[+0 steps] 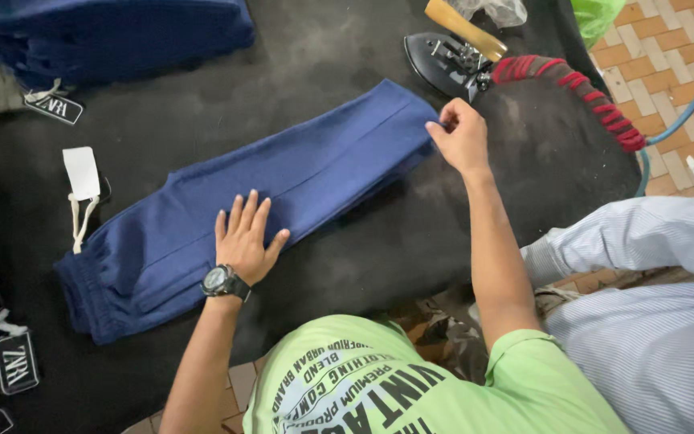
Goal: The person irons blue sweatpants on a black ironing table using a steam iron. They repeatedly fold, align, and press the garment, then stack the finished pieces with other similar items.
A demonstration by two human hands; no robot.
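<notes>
Black padded counter (347, 48), dusty in patches, with terracotta floor tiles (668, 56) beyond its right edge. Left hand (246, 237) lies flat, palm down, fingers spread and extended, pressing on the middle of the folded blue trousers (283, 185); it grips nothing. A dark wristwatch (222, 281) sits on that wrist. Right hand (461, 137) is nearly closed, thumb and fingertips pinching the hem edge at the trousers' upper right end.

Trousers: dark blue knit fabric, folded lengthwise into a narrow strip, a pressed crease running along the length, gathered elastic waistband at the lower left. Long axis runs diagonally, waistband towards lower left, leg hem towards upper right. A white hang tag (82, 173) on a cord lies just beside the waistband end.

Near the right hand, beyond the hem: a black iron (443, 60) with a wooden handle, its cord wrapped in red. Stack of blue garments (114, 32) at upper left, well apart.
</notes>
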